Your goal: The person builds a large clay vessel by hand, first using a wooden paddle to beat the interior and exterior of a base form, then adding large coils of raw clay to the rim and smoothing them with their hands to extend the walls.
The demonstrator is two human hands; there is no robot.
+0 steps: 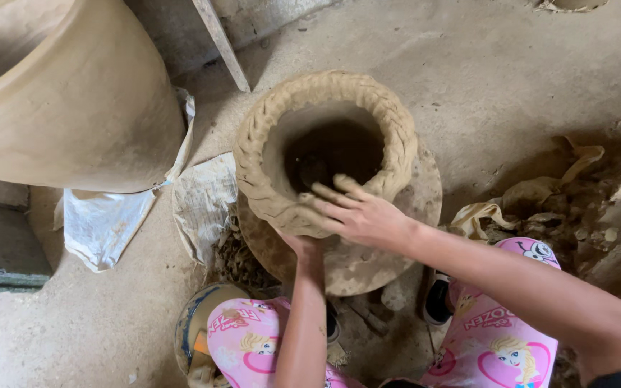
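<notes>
Nearest me, at six o'clock, my knees in pink patterned trousers (pixel 253 345) frame the work, with a small clay-smeared bucket (pixel 194 323) at seven o'clock whose contents I cannot make out. Just beyond, my left hand (pixel 297 244) comes up under the near wall of the unfired clay pot (pixel 325 151), its fingers hidden against the clay, so I cannot tell how far it is closed. My right hand (pixel 357 212) lies flat on the rim at five o'clock, fingers spread and pressing, gripping nothing. I judge the step to be pinching and joining the coiled rim; the next move calls for steady pressure between both hands. The pot stands centred on a round board (pixel 404 237), dark and hollow inside, seemingly empty. Far off at ten o'clock sits a large smooth clay vessel (pixel 73 108), its inside unseen.
</notes>
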